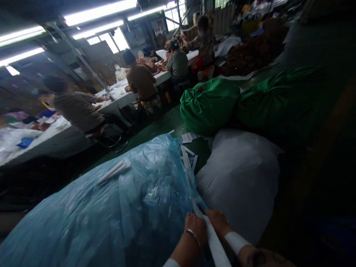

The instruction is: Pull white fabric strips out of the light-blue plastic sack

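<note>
1. Bottom centre: left hand (196, 227) and right hand (219, 222) both clamped on a white strip (215, 244), it seems
2. Strip lies against blue plastic bag (116, 207)
3. Strip likely light, limp; grip near its ends; bag slippery

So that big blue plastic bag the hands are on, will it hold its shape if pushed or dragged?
Probably not. The blue plastic bag looks thin and crinkled, so it would likely dent and slide under a push. It bulges full, so it may be bulky to drag, though its weight is unclear. Both hands, left and right, grip a white strip at its edge.
</note>
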`<control>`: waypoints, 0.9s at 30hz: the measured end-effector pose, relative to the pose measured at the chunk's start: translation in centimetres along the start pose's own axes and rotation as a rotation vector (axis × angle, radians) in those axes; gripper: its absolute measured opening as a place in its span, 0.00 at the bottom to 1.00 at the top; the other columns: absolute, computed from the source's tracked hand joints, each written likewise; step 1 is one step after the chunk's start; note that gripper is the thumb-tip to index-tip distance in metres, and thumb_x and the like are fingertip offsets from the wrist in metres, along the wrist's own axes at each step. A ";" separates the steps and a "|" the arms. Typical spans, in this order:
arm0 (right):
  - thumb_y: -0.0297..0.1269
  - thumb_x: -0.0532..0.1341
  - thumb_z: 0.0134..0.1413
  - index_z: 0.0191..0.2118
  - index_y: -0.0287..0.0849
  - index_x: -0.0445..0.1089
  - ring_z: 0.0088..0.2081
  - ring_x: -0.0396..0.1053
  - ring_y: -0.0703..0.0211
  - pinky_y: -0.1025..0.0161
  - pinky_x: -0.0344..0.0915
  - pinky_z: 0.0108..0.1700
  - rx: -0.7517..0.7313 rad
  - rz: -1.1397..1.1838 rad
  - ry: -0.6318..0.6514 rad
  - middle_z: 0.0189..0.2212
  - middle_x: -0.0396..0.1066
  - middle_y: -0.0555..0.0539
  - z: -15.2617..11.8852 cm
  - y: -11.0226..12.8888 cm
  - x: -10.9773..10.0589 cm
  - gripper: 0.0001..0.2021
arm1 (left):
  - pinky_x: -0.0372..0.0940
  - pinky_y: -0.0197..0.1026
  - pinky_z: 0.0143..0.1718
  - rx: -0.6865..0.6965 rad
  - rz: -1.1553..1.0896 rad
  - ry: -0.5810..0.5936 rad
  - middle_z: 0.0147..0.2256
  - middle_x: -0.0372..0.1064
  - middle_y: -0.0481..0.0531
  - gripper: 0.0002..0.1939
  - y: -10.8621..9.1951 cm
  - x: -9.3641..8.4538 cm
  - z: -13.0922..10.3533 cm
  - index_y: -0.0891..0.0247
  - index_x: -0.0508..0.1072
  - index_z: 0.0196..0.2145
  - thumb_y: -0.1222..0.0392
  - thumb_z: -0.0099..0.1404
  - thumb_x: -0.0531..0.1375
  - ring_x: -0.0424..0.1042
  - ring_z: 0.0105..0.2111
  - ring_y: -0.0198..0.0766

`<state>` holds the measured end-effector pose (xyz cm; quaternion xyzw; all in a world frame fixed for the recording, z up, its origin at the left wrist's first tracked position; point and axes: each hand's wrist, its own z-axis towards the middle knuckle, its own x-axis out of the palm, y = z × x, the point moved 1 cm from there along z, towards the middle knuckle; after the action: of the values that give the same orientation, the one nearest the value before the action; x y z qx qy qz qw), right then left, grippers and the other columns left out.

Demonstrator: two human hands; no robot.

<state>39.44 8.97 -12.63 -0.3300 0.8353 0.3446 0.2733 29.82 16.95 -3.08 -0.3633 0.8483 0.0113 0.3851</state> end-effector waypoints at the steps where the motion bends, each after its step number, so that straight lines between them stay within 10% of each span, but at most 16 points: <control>1: 0.31 0.47 0.66 0.47 0.42 0.76 0.49 0.75 0.40 0.49 0.67 0.49 0.021 0.013 0.012 0.46 0.79 0.35 0.7 -0.1 0.2 0.20 | 0.61 0.66 0.57 -0.020 -0.009 -0.006 0.42 0.78 0.77 0.19 -0.3 -0.1 -0.8 0.75 0.80 0.45 0.69 0.68 0.50 0.75 0.52 0.64; 13: 0.42 0.59 0.69 0.49 0.40 0.73 0.46 0.74 0.55 0.51 0.71 0.53 -0.013 0.094 0.054 0.45 0.76 0.44 7.1 1.3 3.3 0.13 | 0.59 0.62 0.59 -0.118 -0.098 -0.041 0.44 0.78 0.68 0.16 1.8 0.7 -5.0 0.66 0.74 0.50 0.66 0.66 0.55 0.75 0.50 0.58; 22: 0.35 0.65 0.53 0.36 0.39 0.77 0.42 0.74 0.52 0.61 0.66 0.45 -0.269 0.184 0.198 0.39 0.79 0.43 1.1 -2.8 2.2 0.06 | 0.52 0.61 0.64 -0.206 -0.082 0.005 0.49 0.78 0.60 0.17 6.5 1.9 -3.9 0.59 0.77 0.47 0.66 0.71 0.50 0.70 0.58 0.50; 27: 0.35 0.63 0.48 0.34 0.39 0.76 0.39 0.73 0.51 0.62 0.62 0.40 -0.220 0.232 0.153 0.38 0.79 0.40 -1.6 -1.3 2.8 0.08 | 0.65 0.58 0.57 -0.363 -0.126 0.139 0.49 0.77 0.60 0.14 8.5 4.5 -0.4 0.64 0.77 0.48 0.55 0.74 0.55 0.74 0.53 0.49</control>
<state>38.29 6.01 -14.05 -0.2844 0.8435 0.4370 0.1295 22.27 20.29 -8.00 -0.4789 0.8325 0.1150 0.2538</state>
